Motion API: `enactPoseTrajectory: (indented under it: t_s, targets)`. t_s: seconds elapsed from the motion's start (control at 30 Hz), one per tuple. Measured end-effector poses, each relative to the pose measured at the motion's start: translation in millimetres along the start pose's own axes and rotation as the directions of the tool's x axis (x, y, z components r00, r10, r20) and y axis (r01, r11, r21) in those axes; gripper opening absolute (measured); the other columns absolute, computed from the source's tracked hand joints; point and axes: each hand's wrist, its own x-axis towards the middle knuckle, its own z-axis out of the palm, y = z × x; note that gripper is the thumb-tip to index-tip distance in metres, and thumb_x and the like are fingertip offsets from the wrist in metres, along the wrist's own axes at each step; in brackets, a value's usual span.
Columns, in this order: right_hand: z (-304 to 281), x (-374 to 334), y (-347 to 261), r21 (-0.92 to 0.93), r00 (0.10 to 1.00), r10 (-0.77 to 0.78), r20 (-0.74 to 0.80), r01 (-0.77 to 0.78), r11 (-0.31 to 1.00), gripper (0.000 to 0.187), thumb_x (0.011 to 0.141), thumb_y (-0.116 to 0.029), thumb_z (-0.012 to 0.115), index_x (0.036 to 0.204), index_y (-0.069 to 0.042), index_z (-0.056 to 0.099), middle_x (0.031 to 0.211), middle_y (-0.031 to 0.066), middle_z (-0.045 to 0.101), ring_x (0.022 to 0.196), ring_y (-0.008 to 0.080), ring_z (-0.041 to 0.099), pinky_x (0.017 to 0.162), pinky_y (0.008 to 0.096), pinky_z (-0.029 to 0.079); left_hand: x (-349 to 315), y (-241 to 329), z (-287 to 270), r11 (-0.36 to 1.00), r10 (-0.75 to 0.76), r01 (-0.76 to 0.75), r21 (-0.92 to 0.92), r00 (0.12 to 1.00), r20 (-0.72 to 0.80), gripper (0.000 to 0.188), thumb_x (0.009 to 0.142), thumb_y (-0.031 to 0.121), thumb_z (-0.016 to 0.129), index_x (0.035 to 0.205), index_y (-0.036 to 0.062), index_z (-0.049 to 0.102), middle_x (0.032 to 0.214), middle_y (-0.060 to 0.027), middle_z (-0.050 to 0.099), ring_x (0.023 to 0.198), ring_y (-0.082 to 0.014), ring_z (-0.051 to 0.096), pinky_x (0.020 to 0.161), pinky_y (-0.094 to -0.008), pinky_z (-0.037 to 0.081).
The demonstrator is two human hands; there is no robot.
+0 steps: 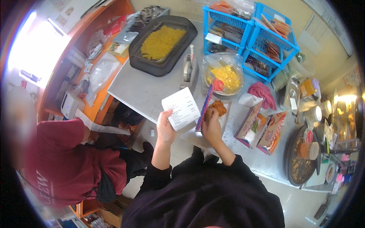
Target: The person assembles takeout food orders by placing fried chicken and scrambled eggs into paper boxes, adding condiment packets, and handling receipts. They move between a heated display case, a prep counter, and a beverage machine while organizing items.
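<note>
The person's left hand [165, 127] had a closed pinch on a white, rectangular paper slip with dark print [181, 108], its thumb over the lower left edge. The slip was tilted, printed face up, just left of an open cardboard box with a pale interior [227, 115]. In that box lay a brown, craggy, crumb-coated piece of food [218, 106]. The right hand [213, 127] was at the box with its fingers bent close by the food; whether they gripped the piece or only steadied the upright purple cardboard flap [202, 110] beside it, I could not tell.

The step in hand looked like handling the food with 1 hand while the slip stayed readable in the other. Doing that well called for a light touch, since a crust of that kind would likely crumble under a hard squeeze, and for keeping the paper clear of the food (grease would probably blur the print). The thumb was best kept at the slip's margin, and the flap was best left unbent.

To the right, 2 open, patterned cardboard boxes with food inside [258, 129] stood on the grey metal table [140, 89], so the right elbow needed care too.
</note>
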Motion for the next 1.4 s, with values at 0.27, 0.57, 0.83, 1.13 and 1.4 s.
enactPoseTrajectory:
  t_s: [0.27,0.57,0.83,1.13,1.4]
  targets:
    - [-48.4,-64.0,47.0,-0.462,0.878,-0.442,0.182,0.473,0.75,0.034,0.074,-0.017,0.07,0.101,-0.005,0.054,0.093,0.0119,0.054,0.089,0.0285,0.053,0.081,0.0428,0.034,-10.3,1.4,14.9,0.999,-0.026,0.027,-0.028,0.998,0.05,0.047,0.087,0.022,0.041,0.121,-0.0098,0.049,0.117,-0.0193,0.06,0.106,-0.0291,0.06,0.093,-0.039,0.045]
    - [6.8,-47.6,65.3,-0.392,0.827,-0.554,0.091,0.542,0.744,0.018,0.076,-0.008,0.067,0.091,-0.011,0.057,0.083,0.0055,0.054,0.083,0.0222,0.053,0.076,0.0388,0.03,-17.5,-3.9,2.4,0.999,-0.044,0.044,0.004,0.998,0.046,0.043,0.089,0.02,0.039,0.12,-0.008,0.05,0.115,-0.0155,0.06,0.105,-0.026,0.058,0.094,-0.0357,0.042]
    - [39.2,-18.3,6.3,-0.361,0.756,-0.65,0.072,0.627,0.69,0.017,0.074,-0.004,0.066,0.087,-0.012,0.058,0.079,0.0052,0.053,0.076,0.0229,0.054,0.07,0.0379,0.033,25.8,26.1,-50.5,0.991,-0.012,0.003,0.135,0.998,0.059,0.042,0.088,0.018,0.041,0.12,-0.007,0.049,0.115,-0.0151,0.059,0.106,-0.026,0.058,0.093,-0.0375,0.044]
    - [215.5,26.8,-70.0,0.344,0.929,-0.045,0.368,-0.091,0.935,0.03,0.09,-0.015,0.06,0.114,0.002,0.055,0.096,0.014,0.061,0.087,0.0241,0.06,0.081,0.0325,0.047,227.1,124.5,-251.1,0.964,0.18,-0.135,0.23,0.966,-0.185,0.034,0.086,0.022,0.044,0.106,-0.0023,0.056,0.105,-0.0127,0.061,0.097,-0.0221,0.059,0.085,-0.0365,0.047]
    - [331.3,207.9,-88.4,0.593,0.755,0.572,-0.321,-0.311,0.743,0.055,0.099,-0.033,0.041,0.129,0.013,0.04,0.13,0.0259,0.046,0.118,0.0287,0.046,0.102,0.0385,0.034,439.2,135.7,-397.9,0.948,0.055,0.101,0.302,0.881,-0.469,0.044,0.077,0.024,0.044,0.111,-0.0016,0.054,0.099,-0.0134,0.06,0.094,-0.0264,0.06,0.084,-0.0371,0.048]
